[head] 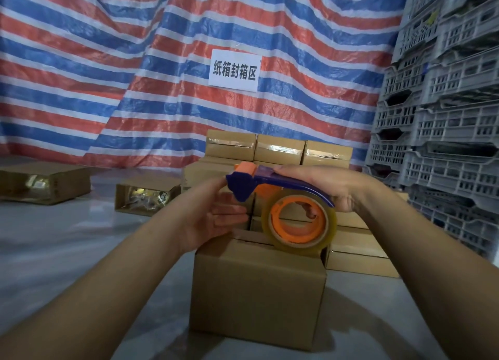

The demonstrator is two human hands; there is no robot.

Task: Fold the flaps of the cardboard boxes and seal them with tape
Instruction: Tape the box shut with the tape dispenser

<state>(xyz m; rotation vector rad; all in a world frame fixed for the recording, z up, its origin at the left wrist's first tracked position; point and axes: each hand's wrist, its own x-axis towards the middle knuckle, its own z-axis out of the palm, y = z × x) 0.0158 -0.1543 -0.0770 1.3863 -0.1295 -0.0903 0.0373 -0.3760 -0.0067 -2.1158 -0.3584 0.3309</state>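
Head cam view: one tape dispenser [270, 187], blue frame with an orange hub and a roll of clear tape [299, 222], is held up just above the nearest cardboard box [256, 292]. The right hand [324, 184] has its grip wrapped around the blue handle, fingers curled over the top. The left hand [216, 211] has a relaxed, flat grip, fingers straight and touching the dispenser's front end. That near box sits on the floor [67, 251] right in front, top flaps folded down with the seam showing.

Count-wise: two hands, one dispenser, one roll. Behind the near box is a stack of sealed boxes [278, 149], three across the top row, more below that I can't count properly. Two open boxes [145, 197] lie on their sides off to the left.

Floor is smooth, pale and shiny. Backdrop is a red-white-blue striped tarp [108, 76] with one white paper sign [233, 71], and grey plastic crates [445, 116] stacked up on the right.
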